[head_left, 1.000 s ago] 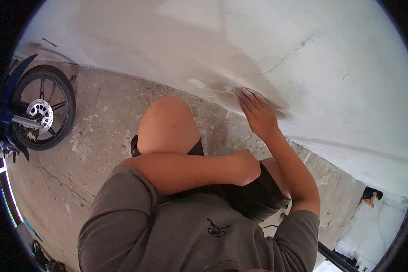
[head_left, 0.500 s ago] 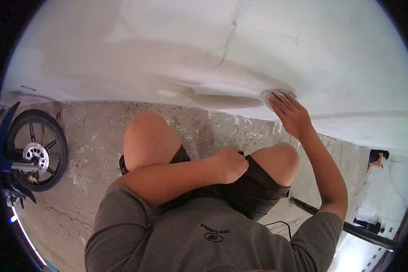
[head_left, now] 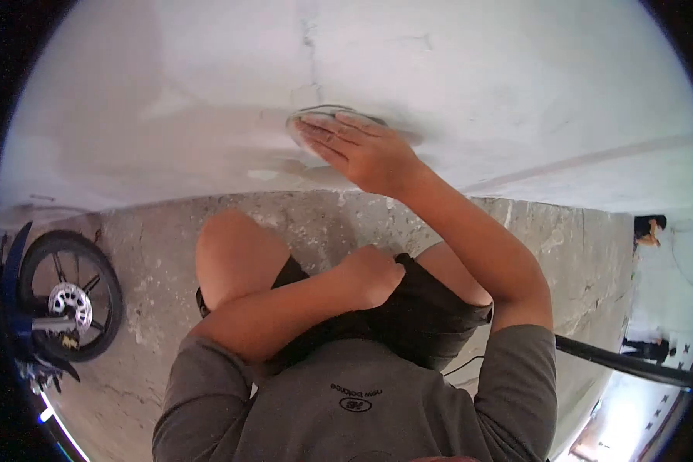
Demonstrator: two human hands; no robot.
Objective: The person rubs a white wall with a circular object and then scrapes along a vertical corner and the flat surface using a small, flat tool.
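My right hand [head_left: 354, 146] lies with its dusty fingers stretched over a thin greyish sanding sheet [head_left: 294, 127], pressing it against the white wall [head_left: 500, 92]. Most of the sheet is covered by the fingers; its rounded edge shows at the left and top. A crack [head_left: 309, 50] runs up the wall just above the hand. My left hand [head_left: 373, 279] is closed in a fist above my lap, beside the dark shorts [head_left: 431, 316]. Its palm is turned away, so anything inside it is hidden.
A motorcycle's front wheel [head_left: 71, 296] stands at the left on the rough concrete floor [head_left: 154, 269]. A black bar [head_left: 624, 362] slants at the right, with a thin dark cord [head_left: 463, 366] nearby. Two other people, one seated [head_left: 648, 231], are far off at the right.
My right hand has slid the sheet left and a little up the wall, over the lower end of the crack. The left fist stays at my lap. The view has shifted slightly.
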